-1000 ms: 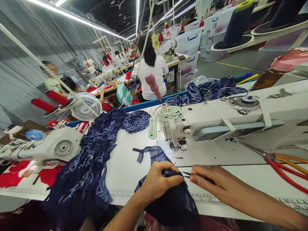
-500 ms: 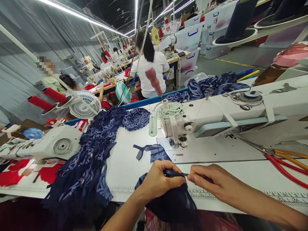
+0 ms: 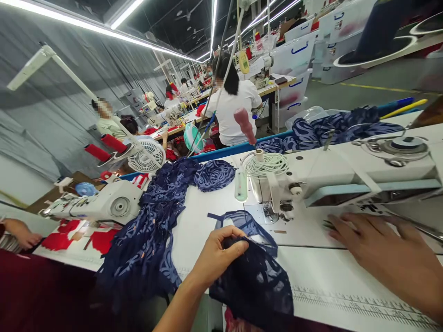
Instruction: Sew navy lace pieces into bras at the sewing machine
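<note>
My left hand (image 3: 221, 253) is closed, thumb and fingers pinching the top edge of a dark navy, partly sheer patterned fabric piece (image 3: 256, 281) that hangs over the table's front edge. Behind it, a sheer navy piece with a narrow strap end (image 3: 242, 219) lies near the presser foot (image 3: 272, 213) of the sewing machine (image 3: 346, 161). My right hand (image 3: 377, 249), blurred, is palm down over the machine bed, fingers stretched and apart. A dark sliver shows at its fingertips; whether it is held I cannot tell. Small dark bits (image 3: 372, 208) lie just beyond the fingers.
A heap of navy patterned fabric (image 3: 152, 230) hangs over the table edge on the left. Scissors (image 3: 418, 227) lie partly hidden behind my right hand. A ruler strip (image 3: 339, 299) runs along the front. Another machine (image 3: 114, 198) stands left, with a co-worker's hand (image 3: 22, 235) beyond it.
My right hand has left the fabric and moved right and up onto the machine bed. My left hand still grips the fabric, which now hangs more spread out. The view has turned left.
</note>
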The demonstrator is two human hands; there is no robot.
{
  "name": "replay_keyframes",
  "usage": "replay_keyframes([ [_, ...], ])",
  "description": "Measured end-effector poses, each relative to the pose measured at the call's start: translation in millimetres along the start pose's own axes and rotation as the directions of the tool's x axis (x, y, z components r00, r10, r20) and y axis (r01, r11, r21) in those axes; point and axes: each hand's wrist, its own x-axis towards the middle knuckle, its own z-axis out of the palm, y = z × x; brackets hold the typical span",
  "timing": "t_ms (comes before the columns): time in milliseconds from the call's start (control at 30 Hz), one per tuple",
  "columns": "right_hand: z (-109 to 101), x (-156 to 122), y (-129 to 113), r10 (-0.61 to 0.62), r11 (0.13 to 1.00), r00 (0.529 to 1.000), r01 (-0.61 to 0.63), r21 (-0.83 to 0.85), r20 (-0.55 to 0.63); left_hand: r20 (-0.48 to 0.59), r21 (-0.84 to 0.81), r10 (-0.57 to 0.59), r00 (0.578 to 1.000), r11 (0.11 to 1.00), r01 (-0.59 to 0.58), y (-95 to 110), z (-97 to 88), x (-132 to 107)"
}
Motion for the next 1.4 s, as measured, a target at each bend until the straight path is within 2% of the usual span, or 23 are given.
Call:
replay_keyframes([
  [67,2.2,1.4,-21.4,-0.137,0.975,0.99,0.138,0.172,-0.014,-0.023,-0.022,-0.007,1.0,1.0,0.006,-3.1,-4.1,-2.8],
  [100,2.8,3.8,-36.2,-0.153,0.939,0.988,0.142,0.314,0.011,-0.03,-0.027,-0.009,1.0,1.0,0.008,-4.4,-4.8,-4.3],
  [167,3.2,12.9,-68.6,-0.132,0.818,0.98,0.022,0.574,0.151,-0.036,-0.034,-0.01,0.999,0.999,0.009,-5.8,-4.9,-7.9],
  [267,4.3,34.2,-107.8,-0.199,0.602,0.923,-0.151,0.784,0.33,-0.041,-0.037,-0.01,0.999,0.999,0.008,-5.3,-6.1,-15.2],
  [367,7.3,52.1,-124.8,-0.236,0.436,0.845,-0.349,0.83,0.48,-0.09,-0.019,0.009,0.996,1.0,-0.011,-5.0,-11.0,-22.4],
  [467,9.5,58.5,-127.8,-0.24,0.336,0.785,-0.486,0.807,0.572,-0.16,-0.03,0.011,0.987,0.999,-0.016,-7.9,-17.5,-25.9],
  [500,9.6,58.2,-128.1,-0.245,0.337,0.777,-0.493,0.802,0.58,-0.172,-0.044,0.006,0.985,0.999,-0.013,-9.6,-19.2,-26.1],
  [567,8.9,55.3,-129.6,-0.242,0.395,0.781,-0.463,0.794,0.575,-0.186,-0.067,0.0,0.983,0.998,-0.012,-13.3,-21.1,-25.6],
  [633,7.7,50.8,-132.6,-0.217,0.501,0.822,-0.369,0.783,0.527,-0.198,-0.076,0.003,0.98,0.997,-0.018,-16.5,-20.8,-25.0],
  [667,7.1,48.4,-134.3,-0.201,0.558,0.864,-0.286,0.779,0.461,-0.203,-0.076,0.004,0.979,0.997,-0.02,-17.6,-20.1,-24.9],
  [733,6.2,43.6,-137.7,-0.185,0.669,0.95,-0.066,0.74,0.252,-0.213,-0.067,0.01,0.977,0.997,-0.025,-18.5,-18.4,-25.1],
  [800,5.5,39.3,-140.5,-0.198,0.749,0.977,0.099,0.655,0.079,-0.228,-0.042,0.02,0.974,0.999,-0.03,-18.1,-17.1,-25.7],
  [833,5.3,37.4,-141.8,-0.197,0.774,0.979,0.12,0.622,0.056,-0.238,-0.024,0.027,0.971,0.999,-0.033,-17.5,-16.6,-26.1],
  [900,5.7,34.6,-144.8,-0.177,0.786,0.976,0.064,0.615,0.125,-0.257,0.029,0.049,0.965,0.999,-0.043,-15.7,-15.6,-26.6],
  [967,7.3,33.2,-148.6,-0.135,0.752,0.958,-0.069,0.656,0.254,-0.271,0.1,0.083,0.959,0.993,-0.057,-13.5,-14.3,-26.6],
  [1067,10.9,32.8,-155.3,-0.078,0.658,0.877,-0.312,0.685,0.475,-0.286,0.206,0.161,0.945,0.973,-0.104,-10.8,-12.1,-25.9],
  [1167,13.4,33.5,-159.8,-0.081,0.55,0.808,-0.453,0.702,0.584,-0.291,0.252,0.204,0.935,0.959,-0.13,-9.9,-11.2,-24.8],
  [1233,13.0,34.9,-159.8,-0.096,0.483,0.792,-0.493,0.724,0.603,-0.295,0.251,0.197,0.935,0.96,-0.123,-10.7,-11.8,-24.5],
  [1300,11.2,37.3,-157.5,-0.097,0.459,0.782,-0.514,0.725,0.616,-0.298,0.23,0.174,0.939,0.967,-0.106,-12.7,-13.1,-24.5],
  [1333,10.2,38.9,-155.7,-0.096,0.475,0.786,-0.504,0.722,0.611,-0.297,0.209,0.157,0.942,0.973,-0.096,-14.1,-13.8,-24.6],
  [1400,9.0,42.9,-151.4,-0.105,0.55,0.835,-0.404,0.731,0.54,-0.29,0.148,0.114,0.95,0.986,-0.073,-17.0,-15.1,-25.0],
])
